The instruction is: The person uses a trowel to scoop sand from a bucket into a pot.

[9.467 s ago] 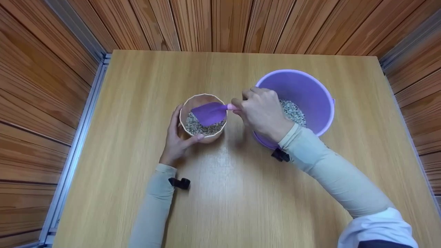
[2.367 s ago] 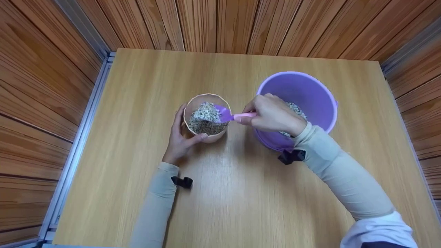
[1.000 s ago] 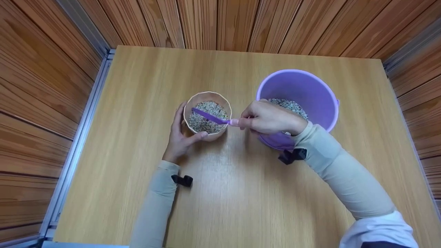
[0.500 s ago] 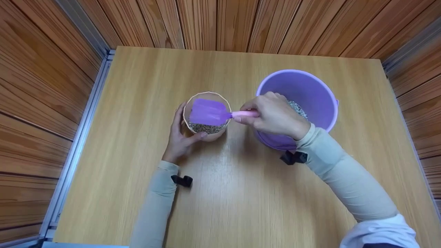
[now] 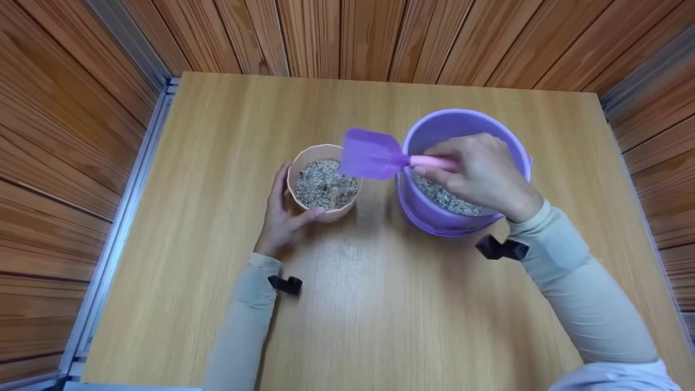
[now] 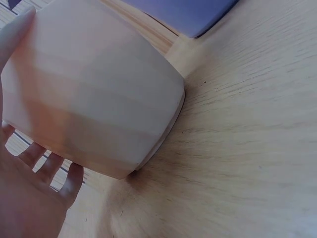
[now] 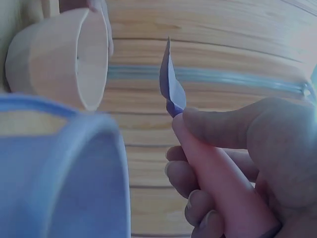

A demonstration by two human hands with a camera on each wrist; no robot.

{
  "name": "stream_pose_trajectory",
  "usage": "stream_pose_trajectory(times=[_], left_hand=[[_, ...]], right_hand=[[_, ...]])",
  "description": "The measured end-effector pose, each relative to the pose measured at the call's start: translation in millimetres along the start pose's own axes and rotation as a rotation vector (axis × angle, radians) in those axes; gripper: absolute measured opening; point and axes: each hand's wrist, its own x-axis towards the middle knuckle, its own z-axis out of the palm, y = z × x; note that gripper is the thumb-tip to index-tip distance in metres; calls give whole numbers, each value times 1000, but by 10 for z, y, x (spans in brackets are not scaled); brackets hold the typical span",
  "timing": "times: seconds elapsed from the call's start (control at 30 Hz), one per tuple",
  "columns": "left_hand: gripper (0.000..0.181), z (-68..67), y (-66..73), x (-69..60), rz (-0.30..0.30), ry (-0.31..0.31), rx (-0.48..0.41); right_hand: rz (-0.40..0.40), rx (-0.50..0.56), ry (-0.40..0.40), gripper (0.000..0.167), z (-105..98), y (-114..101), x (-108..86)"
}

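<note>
My left hand point(image 5: 281, 224) grips the side of a peach faceted flowerpot point(image 5: 341, 214), thumb by the near rim and fingers round the left side. Grey-white gravel point(image 5: 324, 183) fills the lower part of the pot, which stands upright on the table. The left wrist view shows the pot's wall point(image 6: 99, 89) close up. My right hand point(image 5: 485, 172) holds the pink handle of a purple toy shovel point(image 5: 372, 153) over a purple bucket point(image 5: 471, 120). The shovel's blade reaches past the bucket's left rim toward the pot; no gravel shows on it. More gravel point(image 5: 445, 198) lies in the bucket.
The pot and bucket stand side by side on a wooden table point(image 5: 347, 304), with a narrow gap between them. Wood-plank walls point(image 5: 364, 41) rise behind and on both sides. A metal rail point(image 5: 117, 239) runs along the left edge.
The shovel poured its gravel into the pot, was turned over there, then moved right and up to the bucket with my right hand. The pot's gravel is higher. My left hand stays put.
</note>
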Motion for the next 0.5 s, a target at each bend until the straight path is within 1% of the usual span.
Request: stream_pose_trajectory(times=[0.07, 0.2, 0.4, 0.5], left_hand=[[106, -2, 11, 0, -9, 2, 13], [106, 3, 33, 1, -17, 3, 29], [105, 10, 61, 0, -30, -2, 44], [104, 5, 55, 2, -27, -2, 45]], right_hand=[[16, -8, 17, 22, -54, 43, -52], [71, -66, 34, 25, -187, 142, -157], [210, -158, 34, 33, -442, 337, -301], [267, -201, 39, 38, -546, 437, -372]])
